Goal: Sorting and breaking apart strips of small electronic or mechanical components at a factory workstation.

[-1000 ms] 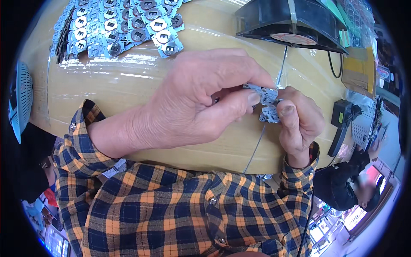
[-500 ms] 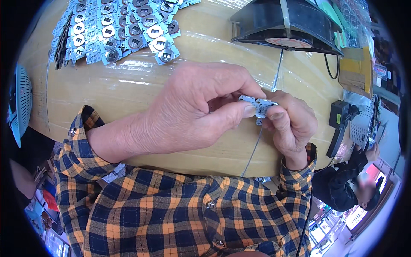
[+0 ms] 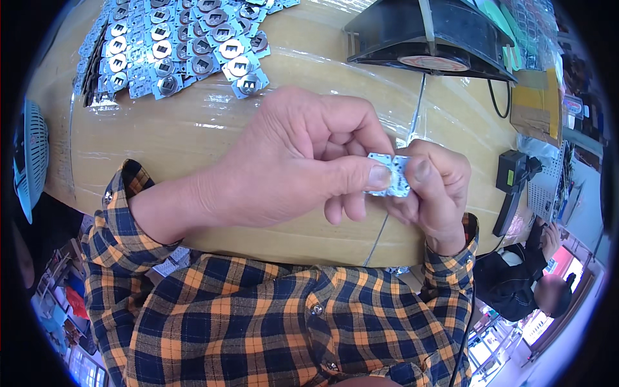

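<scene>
Pinching small metal plate (image 3: 389, 174) btwn left hand (image 3: 290, 168) & right hand (image 3: 435, 190), over table (image 3: 193, 129)

Wooden table (image 3: 193, 135) (metal plates (image 3: 174, 45), fan (image 3: 432, 35))

Bright, even light. Plastic wrap on the table (image 3: 193, 129) throws pale glare streaks. Soft shadow under both hands. Strong fisheye bend, black vignette at all 4 corners. Centre sharp; rim smeared, purple-fringed at right.

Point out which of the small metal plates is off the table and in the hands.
The small metal plate pinched between the left hand and right hand; the other metal plates lie heaped on the table, far left.
</scene>
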Tool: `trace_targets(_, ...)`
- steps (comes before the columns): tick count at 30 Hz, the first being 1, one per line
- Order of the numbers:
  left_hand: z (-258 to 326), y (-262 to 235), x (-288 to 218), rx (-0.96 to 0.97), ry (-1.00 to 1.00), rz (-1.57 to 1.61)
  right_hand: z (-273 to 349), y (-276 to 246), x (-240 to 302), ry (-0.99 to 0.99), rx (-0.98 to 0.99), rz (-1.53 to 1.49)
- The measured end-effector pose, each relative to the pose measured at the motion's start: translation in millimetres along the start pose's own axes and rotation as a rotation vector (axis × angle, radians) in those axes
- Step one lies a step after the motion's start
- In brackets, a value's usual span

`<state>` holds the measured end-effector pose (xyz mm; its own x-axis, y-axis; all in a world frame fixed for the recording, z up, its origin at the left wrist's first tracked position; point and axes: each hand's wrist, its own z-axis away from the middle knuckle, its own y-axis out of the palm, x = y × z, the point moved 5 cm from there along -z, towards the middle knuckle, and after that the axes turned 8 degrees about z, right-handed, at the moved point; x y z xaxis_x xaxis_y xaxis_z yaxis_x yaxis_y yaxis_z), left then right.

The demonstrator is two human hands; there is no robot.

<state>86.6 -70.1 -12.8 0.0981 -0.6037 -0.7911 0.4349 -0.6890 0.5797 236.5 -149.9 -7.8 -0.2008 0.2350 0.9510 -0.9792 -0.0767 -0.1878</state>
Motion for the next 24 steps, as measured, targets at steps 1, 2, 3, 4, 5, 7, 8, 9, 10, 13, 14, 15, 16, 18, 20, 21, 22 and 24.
trace_targets(1, -1, 0, 1, 0.005, 0.001, -0.001, -1, 6, 0, 0.014, 0.076, -0.29)
trace_targets(2, -2, 0, 3, 0.026, 0.018, 0.068, -1, 11, 1, 0.026, 0.151, -0.58)
trace_targets(3, -3, 1, 5, 0.047, 0.034, 0.136, 0, 12, 0, 0.024, 0.146, -0.577)
trace_targets(4, -3, 1, 7, 0.048, 0.032, 0.133, -1, 11, -1, 0.011, 0.088, -0.516)
trace_targets(5, -2, 0, 5, -0.008, 0.116, 0.06, -2, 9, -2, -0.002, 0.029, -0.455)
trace_targets(7, -2, -2, 6, -0.061, 0.196, -0.014, -4, 8, -4, -0.006, -0.007, -0.46)
trace_targets(8, -2, -2, 2, -0.085, 0.317, -0.126, -4, 7, -2, -0.024, -0.087, -0.317)
trace_targets(9, 0, -2, -2, -0.109, 0.437, -0.238, -4, 5, -1, -0.041, -0.165, -0.175)
trace_targets(10, 0, -3, -4, -0.109, 0.435, -0.238, -4, 4, -2, -0.039, -0.166, -0.177)
trace_targets(13, 4, 5, -18, -0.071, 0.656, -0.693, -3, 1, -1, -0.059, -0.125, -0.084)
trace_targets(14, 5, 6, -19, -0.09, 0.68, -0.732, -2, 0, -1, -0.058, -0.116, -0.058)
trace_targets(15, 6, 7, -19, -0.11, 0.704, -0.772, -2, 0, 0, -0.057, -0.106, -0.03)
trace_targets(16, 6, 8, -19, -0.111, 0.704, -0.772, -2, -1, 0, -0.056, -0.106, -0.03)
trace_targets(18, 7, 8, -18, -0.156, 0.711, -0.786, -3, 0, 0, -0.055, -0.09, -0.004)
trace_targets(20, 7, 7, -17, -0.166, 0.705, -0.784, -3, 1, 0, -0.043, -0.102, -0.006)
trace_targets(21, 7, 7, -17, -0.176, 0.699, -0.784, -3, 2, 1, -0.034, -0.115, -0.007)
trace_targets(22, 8, 8, -17, -0.177, 0.7, -0.784, -3, 2, 1, -0.035, -0.114, -0.006)
trace_targets(24, 9, 8, -16, -0.187, 0.707, -0.778, -3, 3, 0, -0.028, -0.119, -0.01)
